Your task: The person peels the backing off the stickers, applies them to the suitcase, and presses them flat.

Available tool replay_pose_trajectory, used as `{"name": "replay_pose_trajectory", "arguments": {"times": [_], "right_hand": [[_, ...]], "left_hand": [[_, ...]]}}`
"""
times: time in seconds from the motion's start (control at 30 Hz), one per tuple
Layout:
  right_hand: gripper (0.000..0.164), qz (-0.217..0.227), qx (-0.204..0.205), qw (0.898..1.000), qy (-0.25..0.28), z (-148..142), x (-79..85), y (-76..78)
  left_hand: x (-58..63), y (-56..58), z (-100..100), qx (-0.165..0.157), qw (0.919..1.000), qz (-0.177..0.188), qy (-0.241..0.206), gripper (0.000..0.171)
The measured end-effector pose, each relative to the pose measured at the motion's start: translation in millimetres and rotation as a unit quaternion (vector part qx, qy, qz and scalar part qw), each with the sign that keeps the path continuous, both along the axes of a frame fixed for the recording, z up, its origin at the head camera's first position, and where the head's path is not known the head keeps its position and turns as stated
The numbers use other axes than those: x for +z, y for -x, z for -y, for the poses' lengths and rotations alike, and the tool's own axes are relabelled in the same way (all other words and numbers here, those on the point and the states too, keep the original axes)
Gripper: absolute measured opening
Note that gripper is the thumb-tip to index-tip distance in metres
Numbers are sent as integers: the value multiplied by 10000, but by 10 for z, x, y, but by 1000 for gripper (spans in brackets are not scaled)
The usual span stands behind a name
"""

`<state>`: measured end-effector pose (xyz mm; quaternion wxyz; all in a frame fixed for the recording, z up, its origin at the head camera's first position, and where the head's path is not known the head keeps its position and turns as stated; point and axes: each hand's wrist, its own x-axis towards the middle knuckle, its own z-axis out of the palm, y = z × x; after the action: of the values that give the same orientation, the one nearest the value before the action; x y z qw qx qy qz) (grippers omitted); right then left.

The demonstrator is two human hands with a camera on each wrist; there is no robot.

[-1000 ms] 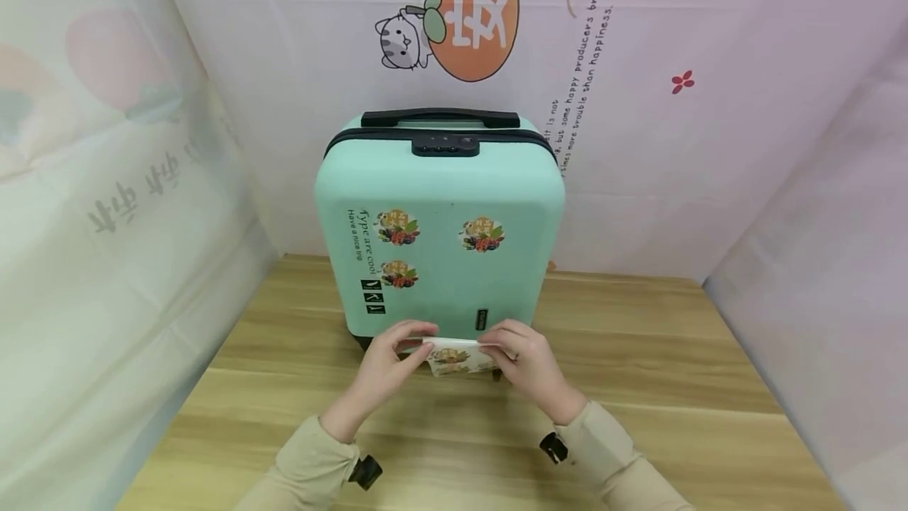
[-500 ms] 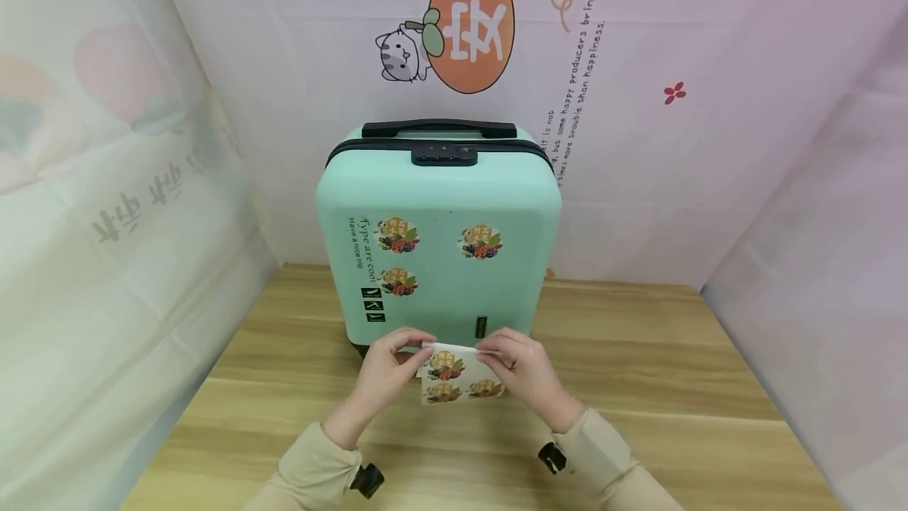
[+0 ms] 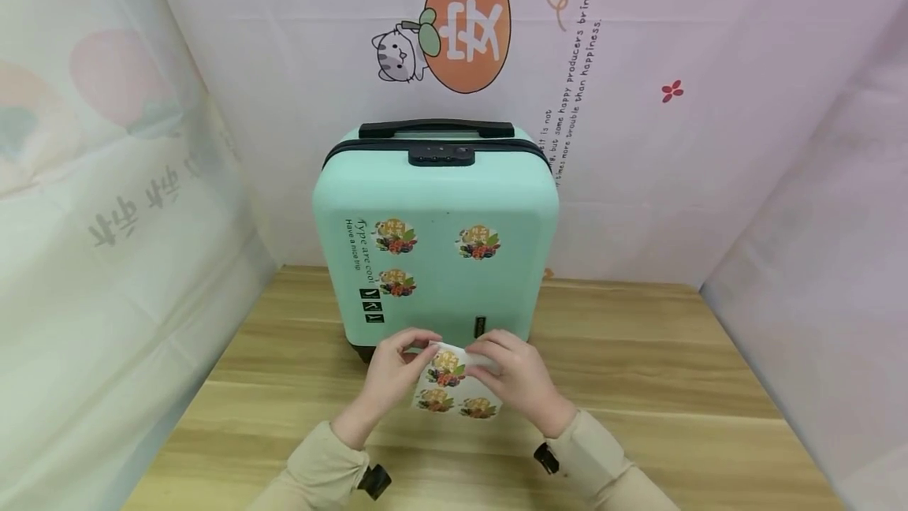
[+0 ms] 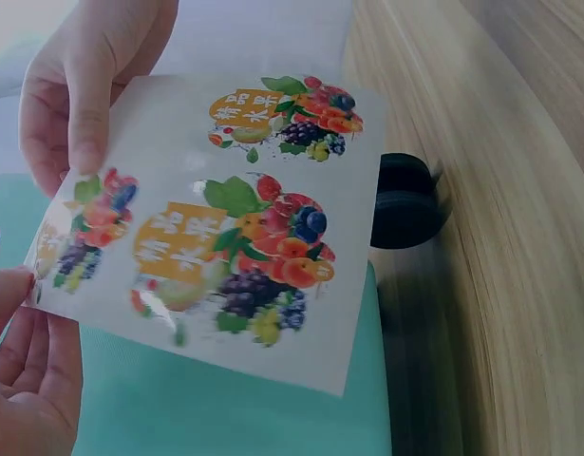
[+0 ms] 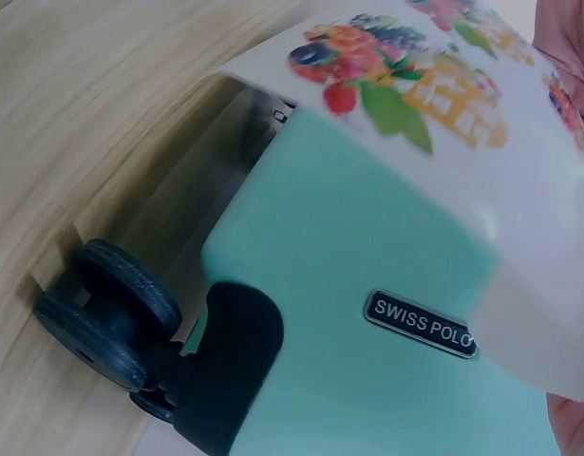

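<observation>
In the head view, a white sheet of fruit stickers point(image 3: 454, 399) is held before the lower front of a mint-green suitcase point(image 3: 443, 290). My left hand point(image 3: 397, 369) pinches its upper left corner between thumb and fingers. At the upper right, my right hand point(image 3: 518, 377) pinches the top edge. Three fruit stickers show on the sheet. The left wrist view shows the left hand point(image 4: 30, 389) gripping one corner of the sticker sheet point(image 4: 310, 347). One part of the sheet point(image 5: 548, 332) bends over in the right wrist view. Three matching stickers, including one point(image 3: 480, 243) at right, are on the suitcase.
The suitcase stands upright on a wooden table point(image 3: 638, 385), against a printed cloth backdrop point(image 3: 638, 180). It has a black handle point(image 3: 436, 128), a combination lock point(image 3: 441, 155), a SWISS POLO nameplate point(image 5: 422, 323) and black wheels point(image 5: 111, 313). Cloth walls rise on both sides.
The sticker sheet has come lower and tilted to face up more, showing more of its stickers. My right hand has shifted slightly left along the edge. The head view has tipped up a little.
</observation>
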<state>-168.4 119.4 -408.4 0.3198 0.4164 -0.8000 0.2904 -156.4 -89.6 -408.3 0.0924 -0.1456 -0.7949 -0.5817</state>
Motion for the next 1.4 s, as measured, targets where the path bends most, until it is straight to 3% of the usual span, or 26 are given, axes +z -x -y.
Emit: {"name": "replay_pose_trajectory", "arguments": {"times": [0.17, 0.43, 0.9, 1.03, 1.4], "right_hand": [[21, 342, -38, 9994, -56, -3, 66, 3], [19, 542, -159, 9980, -266, -22, 99, 12], [14, 928, 39, 9938, -612, -74, 98, 33], [14, 929, 51, 9933, -688, -83, 110, 37], [21, 392, -246, 9968, -654, -99, 111, 28]], "left_hand": [[24, 30, -7, -76, 9999, 38, 66, 17], [30, 31, 35, -295, 9986, 311, 296, 19], [-48, 23, 62, -466, 9970, 426, 446, 17], [-77, 27, 49, -467, 9973, 433, 374, 16], [-87, 26, -27, -344, 9983, 464, -108, 11]]}}
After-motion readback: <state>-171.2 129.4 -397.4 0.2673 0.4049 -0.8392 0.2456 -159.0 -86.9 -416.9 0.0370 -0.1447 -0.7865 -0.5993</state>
